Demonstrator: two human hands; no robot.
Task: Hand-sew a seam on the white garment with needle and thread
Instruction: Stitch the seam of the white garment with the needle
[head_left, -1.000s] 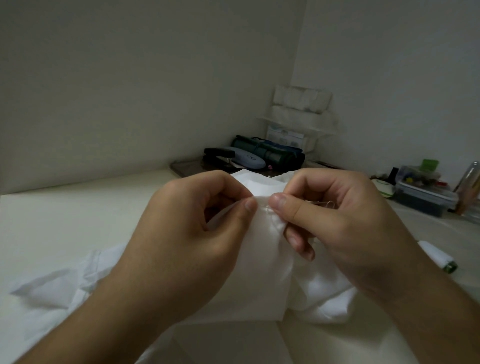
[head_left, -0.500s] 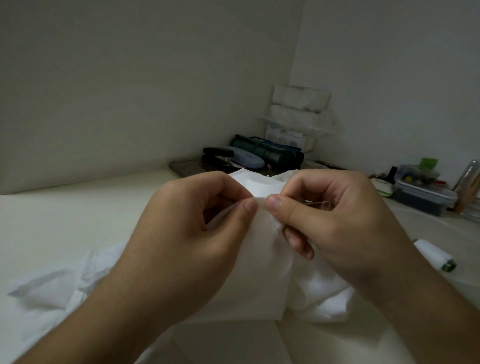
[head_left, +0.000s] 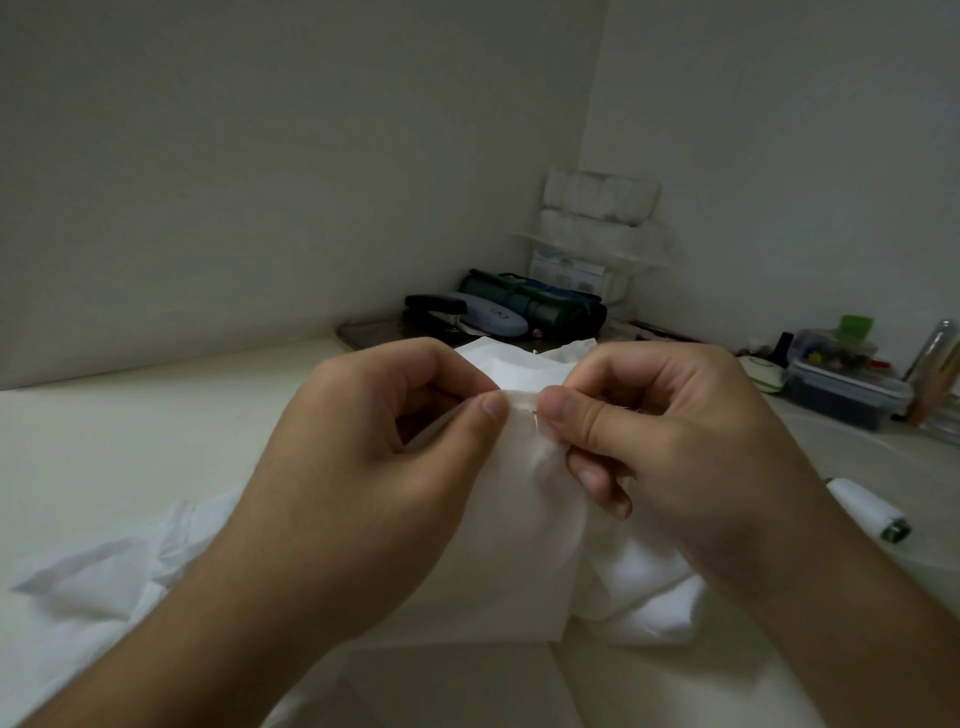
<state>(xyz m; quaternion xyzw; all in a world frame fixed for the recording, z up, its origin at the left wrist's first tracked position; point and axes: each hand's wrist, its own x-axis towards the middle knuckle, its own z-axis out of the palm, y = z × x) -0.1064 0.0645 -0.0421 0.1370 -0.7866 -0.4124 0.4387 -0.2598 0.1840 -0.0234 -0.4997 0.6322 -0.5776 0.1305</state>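
Presently, the white garment (head_left: 519, 525) is raised off the surface (head_left: 156, 441) at near centre. The left hand (head_left: 374, 467) pinches its folded edge taut; the right hand (head_left: 670, 447) pinches beside it, presumably steadying the barely visible needle (head_left: 535, 411).

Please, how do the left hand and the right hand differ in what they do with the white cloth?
The left hand pinches the folded edge of the white garment between thumb and forefinger; the right hand pinches at the same edge where a small dark needle tip shows. The left hand's lower fingers are hidden behind the cloth; the right hand's lie curled in front of it. Both hands are curled, thumbs almost meeting, and hold the cloth up.
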